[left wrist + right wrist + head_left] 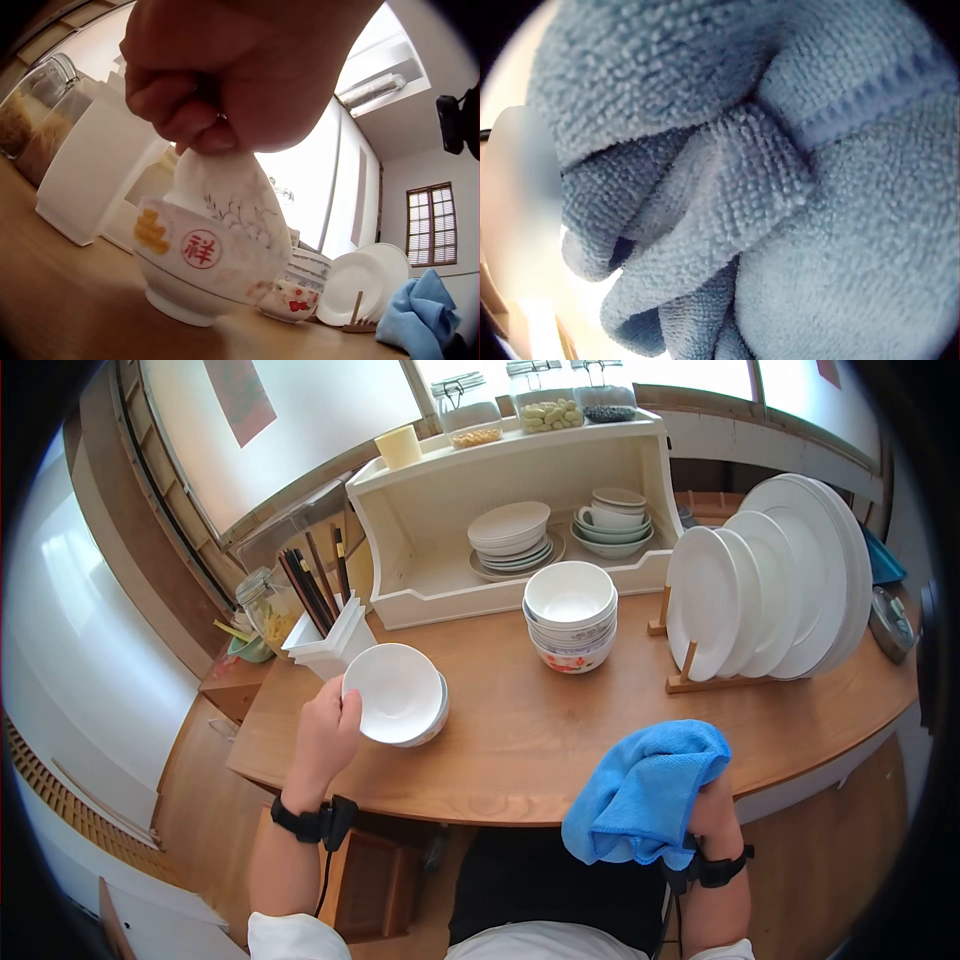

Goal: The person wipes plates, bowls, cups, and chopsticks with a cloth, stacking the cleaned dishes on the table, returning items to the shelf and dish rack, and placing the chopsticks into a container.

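Note:
My left hand (328, 726) pinches the rim of a white bowl (393, 690) near the left of the table. Seen from the left wrist, this bowl (232, 196) has grey floral sprigs and tilts over a second bowl (202, 255), which carries a red character and a yellow mark and stands on the tabletop. A crumpled blue cloth (645, 790) covers much of my right hand (712, 810), which holds it at the table's front edge. In the right wrist view the cloth (727, 180) fills most of the picture and hides the fingers.
A stack of bowls (570, 600) stands mid-table. White plates (705, 605) lean in a wooden rack (690, 682) at right. Behind is a cream shelf (420, 540) with dishes and jars. A white chopstick holder (335, 640) stands just beyond my left hand.

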The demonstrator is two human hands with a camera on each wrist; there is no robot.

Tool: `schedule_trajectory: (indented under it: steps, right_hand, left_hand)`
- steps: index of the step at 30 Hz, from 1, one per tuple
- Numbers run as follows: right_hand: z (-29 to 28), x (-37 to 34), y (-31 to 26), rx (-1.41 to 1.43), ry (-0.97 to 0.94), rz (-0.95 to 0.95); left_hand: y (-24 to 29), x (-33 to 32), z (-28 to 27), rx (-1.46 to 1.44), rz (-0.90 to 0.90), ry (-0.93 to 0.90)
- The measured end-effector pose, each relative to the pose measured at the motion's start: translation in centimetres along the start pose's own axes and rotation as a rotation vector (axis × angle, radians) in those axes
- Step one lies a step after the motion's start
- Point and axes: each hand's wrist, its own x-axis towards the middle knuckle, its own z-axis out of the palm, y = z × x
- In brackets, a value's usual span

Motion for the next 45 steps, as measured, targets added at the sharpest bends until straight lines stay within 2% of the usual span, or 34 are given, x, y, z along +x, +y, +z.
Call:
schedule_trajectory:
  steps: [2,5,7,9,10,12,13,15,17,18,19,21,22,24,25,27,28,29,31,33,35,36,39,42,43,45]
  right_hand:
    - [0.2,0.1,0.0,-0.03,-0.007,-0.029]
    - [0.9,0.5,-0.7,0.041,-0.059,0.034]
    - [2.8,0.9,-1.6,0.705,-0.013,0.491]
    - [6.1,1.2,-2.3,0.392,-0.107,0.159]
    - [7.0,1.9,-5.0,0.23,-0.167,-0.083]
    - [8.4,1.6,-4.0,0.228,-0.094,-0.076]
    - [8.6,1.5,-3.3,0.247,-0.02,-0.059]
    - [8.3,2.1,-3.7,0.007,-0.009,-0.134]
    - [7.8,3.3,-5.8,-0.185,-0.091,-0.354]
    - [8.0,2.9,-5.9,-0.245,-0.081,-0.406]
    - [8.3,2.5,-6.0,-0.348,-0.101,-0.518]
    - [8.6,0.9,-7.1,-0.434,-0.06,-0.477]
    - [8.2,1.0,-6.5,-0.437,-0.068,-0.48]
    - [8.3,1.3,-6.6,-0.424,-0.082,-0.467]
    - [8.5,1.4,-6.7,-0.416,-0.084,-0.46]
    - [8.6,1.4,-6.6,-0.4,-0.082,-0.447]
    - [8.7,1.4,-6.5,-0.391,-0.079,-0.44]
    - [8.7,1.4,-6.5,-0.383,-0.08,-0.433]
    - [8.9,1.6,-6.3,-0.364,-0.09,-0.424]
    - [9.2,1.9,-6.1,-0.337,-0.106,-0.411]
    - [9.2,2.2,-5.7,-0.313,-0.113,-0.398]
    - [9.3,2.3,-5.6,-0.305,-0.118,-0.388]
    - [9.1,2.5,-5.4,-0.285,-0.134,-0.357]
    - [9.3,2.5,-5.2,-0.258,-0.15,-0.328]
    - [9.5,2.5,-5.1,-0.246,-0.159,-0.318]
    - [9.8,2.4,-5.0,-0.22,-0.162,-0.297]
  left_hand:
    - [1.9,-1.0,-0.4,-0.058,0.084,0.132]
    - [4.6,-2.5,-0.3,-0.098,0.117,0.195]
    - [5.9,-3.5,0.8,-0.084,0.18,0.181]
    - [7.8,-4.4,2.5,-0.107,0.338,0.156]
    - [8.5,-5.1,3.5,-0.165,0.424,0.132]
    - [10.2,-6.1,4.8,-0.366,0.598,0.113]
    - [10.4,-7.3,4.8,-0.412,0.456,0.036]
    - [10.8,-8.5,4.6,-0.314,0.523,0.026]
    - [11.5,-9.7,5.0,-0.516,0.476,0.018]
    - [11.9,-10.1,4.8,-0.585,0.399,-0.079]
    - [12.9,-10.7,5.3,-0.952,0.204,-0.176]
    - [13.5,-11.0,4.5,-0.852,0.329,-0.153]
    - [13.7,-11.2,4.3,-0.855,0.326,-0.145]
    - [14.2,-12.1,4.6,-0.783,0.486,0.052]
    - [14.0,-12.8,5.7,-0.783,0.484,0.057]
    - [13.6,-14.0,8.5,-0.8,0.623,0.266]
    - [13.9,-14.1,8.4,-0.786,0.688,0.258]
    - [14.4,-14.1,8.3,-0.786,0.687,0.262]
    - [15.2,-13.7,8.3,-0.835,0.537,0.209]
    - [15.3,-12.5,7.3,-0.934,0.488,0.239]
    - [14.8,-11.9,4.6,-0.902,0.552,-0.003]
    - [14.6,-11.9,3.7,-0.803,0.523,-0.053]
    - [15.0,-11.9,2.1,-0.718,0.551,-0.005]
    - [12.9,-14.2,7.5,-0.812,0.609,0.039]
    - [13.8,-14.8,7.8,-0.808,0.6,0.047]
    - [15.5,-15.6,8.0,-0.899,0.546,0.312]
